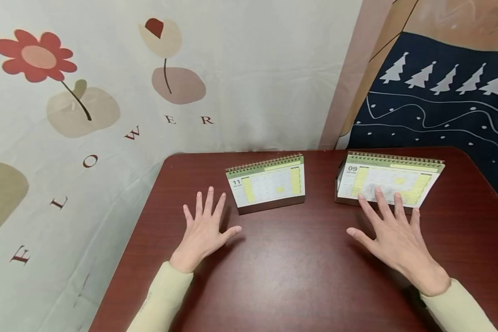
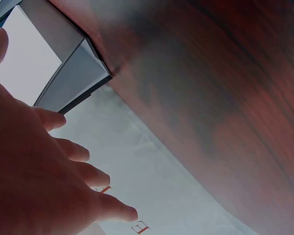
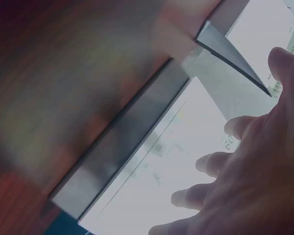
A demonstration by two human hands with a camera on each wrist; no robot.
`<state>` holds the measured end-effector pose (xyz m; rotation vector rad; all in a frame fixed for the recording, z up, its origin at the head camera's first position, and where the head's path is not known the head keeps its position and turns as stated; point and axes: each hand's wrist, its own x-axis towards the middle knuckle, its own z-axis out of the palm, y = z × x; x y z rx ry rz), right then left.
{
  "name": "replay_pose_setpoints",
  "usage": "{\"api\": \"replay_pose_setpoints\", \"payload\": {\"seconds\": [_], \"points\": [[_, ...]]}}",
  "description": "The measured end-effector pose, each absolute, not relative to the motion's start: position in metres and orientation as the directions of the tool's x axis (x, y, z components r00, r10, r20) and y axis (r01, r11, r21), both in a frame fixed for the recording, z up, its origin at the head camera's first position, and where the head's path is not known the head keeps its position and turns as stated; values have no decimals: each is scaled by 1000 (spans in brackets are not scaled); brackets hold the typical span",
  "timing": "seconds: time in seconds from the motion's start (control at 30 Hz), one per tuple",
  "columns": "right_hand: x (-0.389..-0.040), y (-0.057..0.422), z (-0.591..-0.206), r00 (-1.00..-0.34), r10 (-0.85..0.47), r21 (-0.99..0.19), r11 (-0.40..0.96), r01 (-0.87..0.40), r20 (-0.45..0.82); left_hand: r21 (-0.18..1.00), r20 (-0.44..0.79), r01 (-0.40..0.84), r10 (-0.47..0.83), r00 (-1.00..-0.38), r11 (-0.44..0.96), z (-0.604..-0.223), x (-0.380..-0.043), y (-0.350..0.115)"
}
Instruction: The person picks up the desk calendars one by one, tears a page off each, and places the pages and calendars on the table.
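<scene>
Two spiral-bound desk calendars stand on the dark red wooden table (image 1: 282, 267) in the head view. The left calendar (image 1: 269, 184) shows 11 and the right calendar (image 1: 382, 177) shows 09, each with a green header and yellow columns. My left hand (image 1: 205, 233) is spread with straight fingers just left of the 11 calendar, holding nothing. My right hand (image 1: 398, 240) is also spread and holds nothing; its fingertips overlap the lower part of the 09 calendar in the head view. In the right wrist view, the 09 calendar's page (image 3: 161, 161) lies beyond the fingers.
A pale cloth (image 1: 257, 83) with printed flowers and letters hangs behind and left of the table. Back right hangs a dark blue cloth (image 1: 431, 106) with white trees. The table's back edge runs close behind both calendars, which stand apart from each other.
</scene>
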<state>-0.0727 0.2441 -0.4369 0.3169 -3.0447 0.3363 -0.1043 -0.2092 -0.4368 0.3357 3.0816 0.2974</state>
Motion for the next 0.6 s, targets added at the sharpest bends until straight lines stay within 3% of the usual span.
{"api": "replay_pose_setpoints", "payload": {"seconds": [0.6], "points": [[-83,198,-425,-952,-281,-262,916,-303,119,310,147,246,209,-967,918,-436,-102,-201]]}}
